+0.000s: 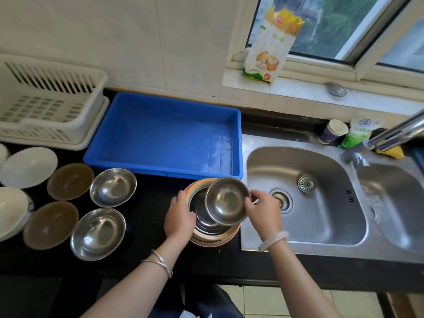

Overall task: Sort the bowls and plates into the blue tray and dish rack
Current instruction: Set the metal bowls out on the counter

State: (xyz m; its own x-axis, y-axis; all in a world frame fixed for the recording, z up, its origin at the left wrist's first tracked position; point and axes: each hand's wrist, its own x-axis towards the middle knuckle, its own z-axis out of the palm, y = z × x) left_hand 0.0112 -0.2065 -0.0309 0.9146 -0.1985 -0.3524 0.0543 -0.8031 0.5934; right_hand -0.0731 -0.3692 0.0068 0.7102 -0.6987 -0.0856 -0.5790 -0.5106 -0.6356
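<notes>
A stack of dishes [206,237] sits on the dark counter just in front of the blue tray [165,131], which holds nothing. My right hand [263,210] grips the rim of a small steel bowl [226,200], tilted above the stack. My left hand [179,216] holds the stack's left rim. To the left lie two steel bowls [112,187] [98,232], two brown bowls [70,181] [50,224] and white bowls [28,167] [11,212]. The white dish rack [46,104] stands at the back left, with nothing in it.
A double steel sink [305,193] lies right of the stack, its tap [394,134] at the far right. A paper cup [333,131] and a green packet [358,134] stand behind the sink. A flour bag [270,42] leans on the window sill.
</notes>
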